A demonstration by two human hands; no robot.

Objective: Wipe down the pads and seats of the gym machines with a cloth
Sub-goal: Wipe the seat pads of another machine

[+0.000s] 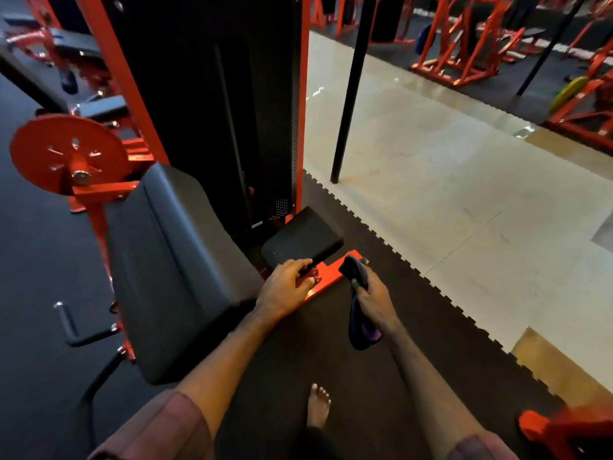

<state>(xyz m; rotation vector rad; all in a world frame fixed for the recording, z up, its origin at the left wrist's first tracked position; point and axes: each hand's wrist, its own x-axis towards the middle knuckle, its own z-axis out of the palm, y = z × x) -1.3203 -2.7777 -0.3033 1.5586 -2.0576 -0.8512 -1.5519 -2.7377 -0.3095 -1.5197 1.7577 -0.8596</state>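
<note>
Right hand [373, 295] grips the cloth [360, 313], soft and limp; hold it bunched. Left hand [287, 287] rests loosely open on the seat [302, 239] near edge.

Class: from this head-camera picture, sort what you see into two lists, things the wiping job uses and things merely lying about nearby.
Part of the job:
cloth, held in the right hand
small black pad, left hand at its front edge
large black seat pad

Just lying about:
red weight plate
yellow plate
black pole
</note>
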